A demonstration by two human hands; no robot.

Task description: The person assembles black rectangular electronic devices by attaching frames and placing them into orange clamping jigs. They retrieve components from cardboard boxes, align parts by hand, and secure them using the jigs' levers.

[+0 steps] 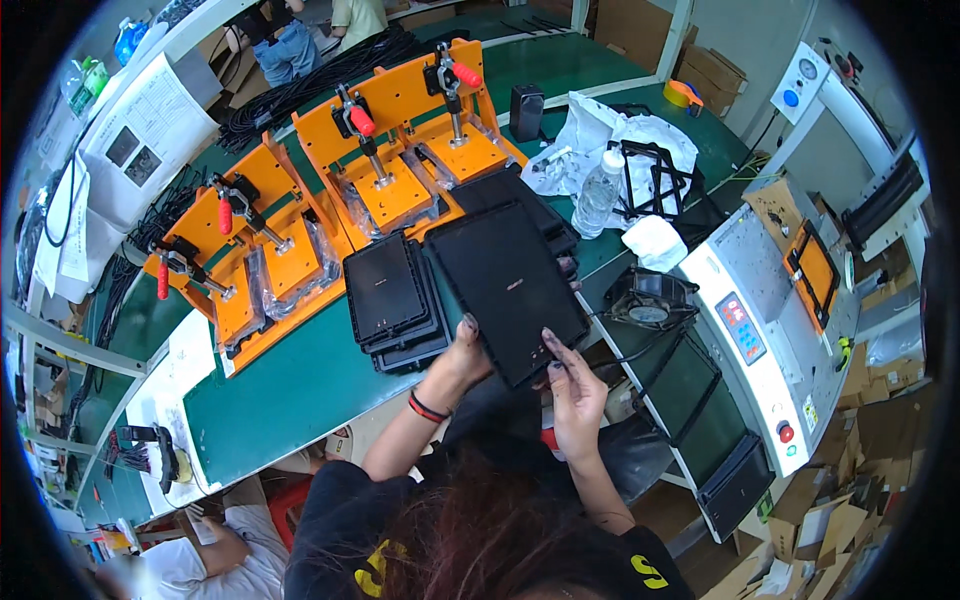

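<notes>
A flat black rectangular plastic panel (510,285) is held tilted in front of the person, its near edge reaching past the front edge of the green-topped counter (270,405). The left hand (463,355) grips the panel's left edge toward the near corner, its thumb along the rim; its other fingers are hidden. The right hand (576,390) is at the near right part, one fingertip laid on the upper face; how the rest of it grips, I cannot tell. Just left of the panel, a stack of black plastic trays (385,290) sits close to the counter's front edge, leaving little room between in this view. Left of that stack, a wedge of green surface runs between the front edge and the orange metal fixtures (395,195) with red-handled clamps, giving sideways room. Beyond the panel, more stacked black plastic panels (490,190) crowd its far edge, with a clear plastic bottle (598,195) to their right, near the counter's right edge
</notes>
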